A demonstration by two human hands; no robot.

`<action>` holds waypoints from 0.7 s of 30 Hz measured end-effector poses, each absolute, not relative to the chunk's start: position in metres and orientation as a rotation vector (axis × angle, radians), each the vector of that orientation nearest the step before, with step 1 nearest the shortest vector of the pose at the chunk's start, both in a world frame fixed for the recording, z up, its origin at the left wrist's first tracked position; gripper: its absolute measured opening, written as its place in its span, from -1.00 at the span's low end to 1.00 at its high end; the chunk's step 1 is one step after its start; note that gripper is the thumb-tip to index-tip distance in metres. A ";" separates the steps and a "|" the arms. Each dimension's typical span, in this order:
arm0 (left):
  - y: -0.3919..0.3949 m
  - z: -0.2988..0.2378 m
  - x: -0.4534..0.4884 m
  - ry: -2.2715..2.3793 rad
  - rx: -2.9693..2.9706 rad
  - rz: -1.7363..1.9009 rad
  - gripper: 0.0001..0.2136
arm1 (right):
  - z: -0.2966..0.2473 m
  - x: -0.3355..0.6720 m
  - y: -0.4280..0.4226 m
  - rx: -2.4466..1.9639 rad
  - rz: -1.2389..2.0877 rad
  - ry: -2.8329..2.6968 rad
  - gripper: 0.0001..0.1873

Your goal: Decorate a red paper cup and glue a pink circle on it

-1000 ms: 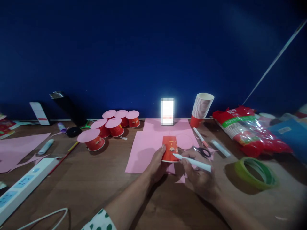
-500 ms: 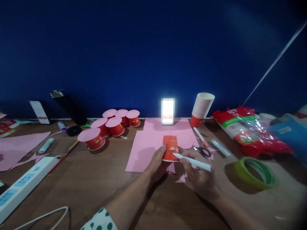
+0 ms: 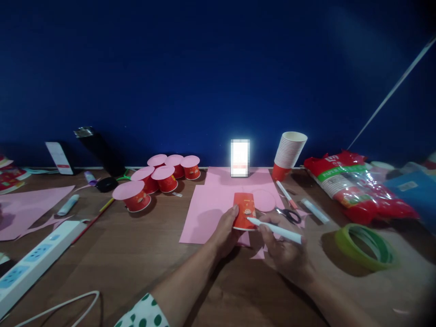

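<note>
My left hand [image 3: 225, 231] grips a red paper cup [image 3: 243, 206], held upside down with its white rim towards me. In my right hand [image 3: 284, 250] is a white marker [image 3: 279, 230], its tip at the cup's printed side. Under the cup lie pink paper sheets [image 3: 200, 218]. A pink paper disc [image 3: 265, 200] and black-handled scissors [image 3: 289, 215] rest just beyond my right hand. Left of the sheets stand several upturned red cups [image 3: 165, 182], each topped with a pink disc.
A leaning cup stack [image 3: 289, 152], a red plastic bag of paper cups [image 3: 344, 172] and a green tape roll [image 3: 366, 247] are to the right. A lit phone [image 3: 240, 158] stands behind. Leftward are a power strip [image 3: 44, 259], a glue stick [image 3: 68, 205] and a black bottle [image 3: 102, 152].
The whole view has shifted slightly, so things sit a little further right. My hands keep the same hold on the cup and the marker.
</note>
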State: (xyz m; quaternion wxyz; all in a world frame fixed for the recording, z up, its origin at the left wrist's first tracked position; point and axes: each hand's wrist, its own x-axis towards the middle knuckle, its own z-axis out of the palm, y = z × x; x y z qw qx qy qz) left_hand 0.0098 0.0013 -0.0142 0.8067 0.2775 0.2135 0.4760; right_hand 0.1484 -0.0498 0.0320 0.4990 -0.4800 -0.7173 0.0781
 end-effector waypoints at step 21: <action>0.002 -0.015 0.011 0.467 0.565 1.047 -0.65 | 0.030 0.148 -0.050 -1.164 0.221 -1.730 -0.87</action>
